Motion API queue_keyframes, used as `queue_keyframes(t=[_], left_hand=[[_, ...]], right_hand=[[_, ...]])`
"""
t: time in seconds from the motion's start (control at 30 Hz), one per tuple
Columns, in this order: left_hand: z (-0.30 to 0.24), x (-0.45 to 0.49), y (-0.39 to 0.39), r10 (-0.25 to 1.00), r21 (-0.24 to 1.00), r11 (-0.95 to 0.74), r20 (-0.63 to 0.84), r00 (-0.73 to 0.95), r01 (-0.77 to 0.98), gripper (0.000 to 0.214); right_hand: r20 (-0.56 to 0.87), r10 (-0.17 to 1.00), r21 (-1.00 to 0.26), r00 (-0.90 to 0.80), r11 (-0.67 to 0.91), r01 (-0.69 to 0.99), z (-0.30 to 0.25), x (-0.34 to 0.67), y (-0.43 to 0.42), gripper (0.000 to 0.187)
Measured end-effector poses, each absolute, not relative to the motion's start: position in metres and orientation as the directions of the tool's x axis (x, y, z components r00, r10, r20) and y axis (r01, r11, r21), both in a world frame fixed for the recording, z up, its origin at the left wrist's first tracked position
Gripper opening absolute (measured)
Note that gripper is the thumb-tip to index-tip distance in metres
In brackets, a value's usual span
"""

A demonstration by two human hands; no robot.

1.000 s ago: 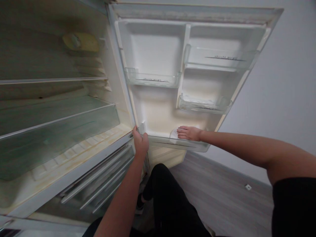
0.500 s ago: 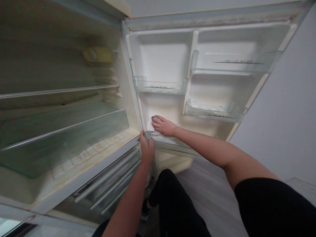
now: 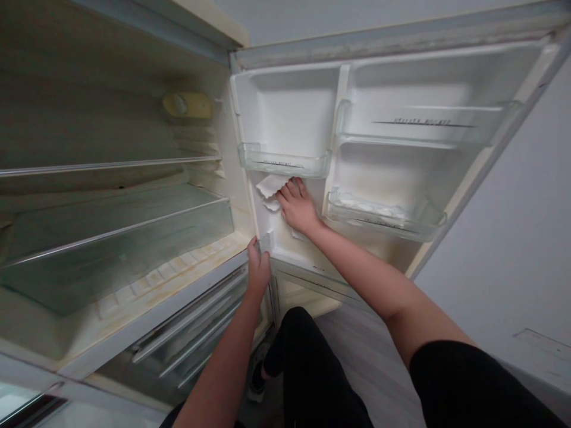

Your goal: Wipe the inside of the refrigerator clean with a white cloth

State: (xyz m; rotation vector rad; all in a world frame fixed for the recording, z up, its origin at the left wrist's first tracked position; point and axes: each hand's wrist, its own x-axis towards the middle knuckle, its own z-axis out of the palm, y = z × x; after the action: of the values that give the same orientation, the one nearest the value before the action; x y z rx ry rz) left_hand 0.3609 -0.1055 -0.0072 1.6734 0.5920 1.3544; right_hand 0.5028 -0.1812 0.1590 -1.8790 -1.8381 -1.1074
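An open fridge door (image 3: 289, 107) faces me, its inner panel white with yellowish stains. My right hand (image 3: 298, 207) presses a crumpled white cloth (image 3: 270, 189) flat against that panel, just under the upper left clear door bin (image 3: 284, 163). My left hand (image 3: 259, 267) is closed on the left end of the lowest door bin (image 3: 266, 242), near the hinge side. The fingers of the right hand lie stretched over the cloth.
Left of the door is the fridge interior with glass shelves (image 3: 111, 223) and a yellowish lamp housing (image 3: 187, 105). Clear bins (image 3: 388, 217) hang on the door's right half. Drawer rails (image 3: 191, 333) lie below. My dark-clad leg (image 3: 307, 368) stands on grey wood floor; a white wall is at right.
My right hand has slid the cloth from the lowest bin's right part leftward, then up the door panel to just under the upper left bin. The left hand stays put.
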Motion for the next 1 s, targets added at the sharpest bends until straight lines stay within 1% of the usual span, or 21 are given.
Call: queue_keyframes(t=[0.1, 0.2, 0.27, 0.33, 0.4, 0.53, 0.6, 0.7, 0.87, 0.93, 1.0], left_hand=[[-0.007, 0.360, -0.104, 0.801, 0.858, -0.490, 0.514, 0.307, -0.155, 0.061], [-0.007, 0.360, -0.102, 0.807, 0.867, -0.473, 0.497, 0.318, -0.156, 0.062], [-0.007, 0.359, -0.101, 0.807, 0.870, -0.466, 0.493, 0.325, -0.161, 0.062], [-0.007, 0.359, -0.100, 0.809, 0.874, -0.460, 0.484, 0.334, -0.155, 0.063], [-0.007, 0.359, -0.100, 0.808, 0.878, -0.454, 0.477, 0.345, -0.150, 0.063], [-0.006, 0.360, -0.100, 0.813, 0.881, -0.443, 0.472, 0.340, -0.166, 0.064], [-0.006, 0.361, -0.099, 0.814, 0.879, -0.444, 0.477, 0.331, -0.174, 0.063], [-0.008, 0.363, -0.098, 0.814, 0.875, -0.448, 0.484, 0.321, -0.183, 0.062], [-0.010, 0.364, -0.094, 0.834, 0.880, -0.447, 0.474, 0.283, -0.159, 0.061], [-0.010, 0.365, -0.092, 0.835, 0.878, -0.451, 0.478, 0.272, -0.159, 0.061], [-0.009, 0.364, -0.090, 0.831, 0.873, -0.461, 0.487, 0.268, -0.156, 0.060]], right_hand=[[0.610, 0.778, 0.398, -0.149, -0.137, 0.907, 0.142, 0.502, -0.187, 0.032], [0.484, 0.855, 0.489, -0.189, -0.084, 0.868, 0.128, 0.504, -0.206, 0.032], [0.420, 0.887, 0.535, -0.192, -0.071, 0.842, 0.124, 0.508, -0.225, 0.032], [0.396, 0.902, 0.567, -0.174, -0.091, 0.819, 0.122, 0.512, -0.247, 0.030], [0.395, 0.909, 0.569, -0.136, -0.125, 0.813, 0.120, 0.516, -0.269, 0.031], [0.383, 0.924, 0.506, -0.012, -0.199, 0.839, 0.118, 0.510, -0.315, 0.030], [0.375, 0.927, 0.499, 0.029, -0.228, 0.836, 0.120, 0.500, -0.342, 0.028], [0.389, 0.921, 0.511, -0.002, -0.215, 0.832, 0.125, 0.483, -0.392, 0.028], [0.450, 0.876, 0.583, -0.172, -0.142, 0.800, 0.112, 0.494, -0.484, 0.031], [0.514, 0.836, 0.613, -0.191, -0.202, 0.763, 0.098, 0.512, -0.508, 0.031], [0.608, 0.780, 0.598, -0.147, -0.328, 0.732, 0.086, 0.530, -0.519, 0.037]])
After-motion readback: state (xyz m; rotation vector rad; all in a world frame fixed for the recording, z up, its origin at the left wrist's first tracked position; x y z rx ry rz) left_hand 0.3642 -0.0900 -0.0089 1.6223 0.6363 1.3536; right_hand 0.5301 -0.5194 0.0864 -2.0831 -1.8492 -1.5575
